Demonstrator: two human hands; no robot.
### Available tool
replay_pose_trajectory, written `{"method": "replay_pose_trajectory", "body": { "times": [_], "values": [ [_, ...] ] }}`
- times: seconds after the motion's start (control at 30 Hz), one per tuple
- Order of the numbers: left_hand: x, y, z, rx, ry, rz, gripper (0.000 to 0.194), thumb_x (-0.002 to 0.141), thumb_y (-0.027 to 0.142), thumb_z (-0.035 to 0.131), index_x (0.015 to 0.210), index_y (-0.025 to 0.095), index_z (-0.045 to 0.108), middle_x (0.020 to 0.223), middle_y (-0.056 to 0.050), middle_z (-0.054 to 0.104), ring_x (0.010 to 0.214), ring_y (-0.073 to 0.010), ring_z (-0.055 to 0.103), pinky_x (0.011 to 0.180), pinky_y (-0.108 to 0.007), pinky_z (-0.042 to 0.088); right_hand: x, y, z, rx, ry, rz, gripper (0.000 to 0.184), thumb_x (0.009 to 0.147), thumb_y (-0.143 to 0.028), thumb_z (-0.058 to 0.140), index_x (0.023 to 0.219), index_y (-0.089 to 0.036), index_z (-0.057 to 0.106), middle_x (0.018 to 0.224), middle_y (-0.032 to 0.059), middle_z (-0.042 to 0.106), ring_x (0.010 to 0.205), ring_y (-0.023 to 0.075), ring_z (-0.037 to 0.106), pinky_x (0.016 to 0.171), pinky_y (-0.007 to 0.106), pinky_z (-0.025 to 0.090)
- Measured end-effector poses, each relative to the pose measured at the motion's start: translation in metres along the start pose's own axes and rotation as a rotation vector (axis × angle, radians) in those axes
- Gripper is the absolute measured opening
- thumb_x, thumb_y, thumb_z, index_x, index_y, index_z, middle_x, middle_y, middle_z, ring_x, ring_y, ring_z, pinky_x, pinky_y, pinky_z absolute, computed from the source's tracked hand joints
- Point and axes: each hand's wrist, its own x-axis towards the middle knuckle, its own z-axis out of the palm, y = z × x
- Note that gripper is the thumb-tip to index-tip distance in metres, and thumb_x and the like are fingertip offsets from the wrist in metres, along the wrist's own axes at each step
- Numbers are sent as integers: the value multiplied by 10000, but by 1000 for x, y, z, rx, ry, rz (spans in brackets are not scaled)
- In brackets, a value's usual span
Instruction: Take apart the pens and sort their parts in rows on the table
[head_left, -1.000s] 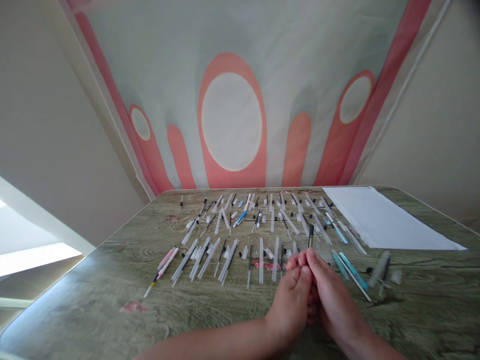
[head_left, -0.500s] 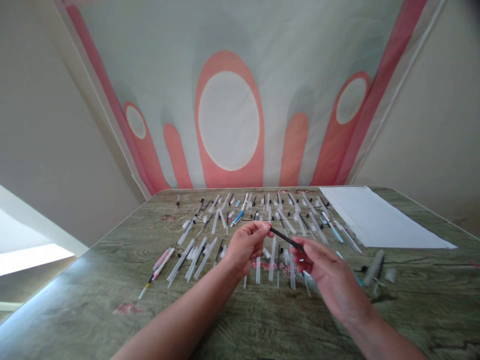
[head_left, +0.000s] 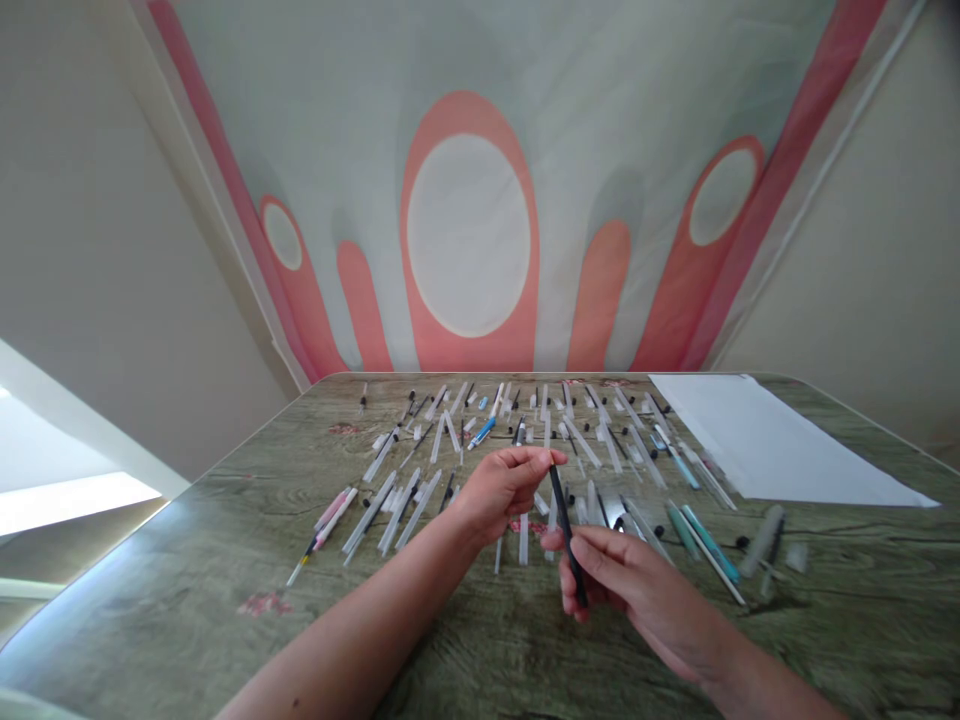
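A slim black pen [head_left: 562,515] slants between my two hands above the near part of the table. At its upper end, the thumb and fingertips of my left hand [head_left: 504,487] are pinched on the tip. My right hand [head_left: 611,572] is closed around the lower part, with the thumb along its side and the lower end poking out below. Behind and beside the hands lie clear pen barrels [head_left: 418,512], black refills and small caps, some hidden by my fingers.
Several rows of pen parts cover the wooden table [head_left: 180,600]. A blue pen [head_left: 482,433] lies in the middle, pink pens [head_left: 334,517] at left and teal pens [head_left: 711,540] at right. White paper [head_left: 780,440] lies at the back right.
The black pen has swung from nearly level to steep, its lower end now toward me. My right hand has moved down and left with it; the left hand still pinches the tip.
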Motion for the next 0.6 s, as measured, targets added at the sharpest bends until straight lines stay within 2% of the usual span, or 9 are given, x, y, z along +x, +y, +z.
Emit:
{"method": "replay_pose_trajectory", "body": {
  "times": [0.17,0.27,0.37,0.47,0.53,0.6],
  "values": [
    [1,-1,3,81,51,22,264,801,353,583,931,125,610,500,90,246,391,-17,145,376,-168,103,1,1,-1,-25,14,-8,293,874,-386,518,979,-135,626,744,39,615,662,144,552,625,281,424],
    [3,7,3,106,145,29,170,770,244,579,904,141,571,634,35,454,449,-23,330,419,-143,276,0,0,-2,-7,57,5,304,862,-397,532,992,-139,627,747,35,605,659,144,546,614,280,429],
    [1,25,-7,271,219,31,198,713,127,547,910,150,541,857,-48,575,647,-84,534,576,-203,451,0,-1,-2,1,89,11,309,849,-409,548,994,-149,630,752,31,595,663,146,546,603,277,429],
    [-5,50,-35,551,273,41,251,750,120,509,997,156,532,960,-86,611,794,-130,605,722,-265,495,0,-2,-2,-4,91,21,301,846,-413,552,983,-158,633,743,23,594,652,138,548,595,269,424],
    [-8,67,-64,660,356,33,294,778,119,501,1069,160,508,980,-81,623,816,-132,620,757,-267,492,0,-1,-1,-6,88,24,288,852,-406,547,972,-159,630,746,22,597,650,134,550,593,265,421],
    [-9,83,-102,778,504,-1,338,769,86,523,1102,136,486,941,-69,629,788,-131,624,739,-255,492,0,0,-1,-11,85,23,272,859,-396,539,953,-157,627,748,21,597,652,133,552,590,262,419]
  ]
}}
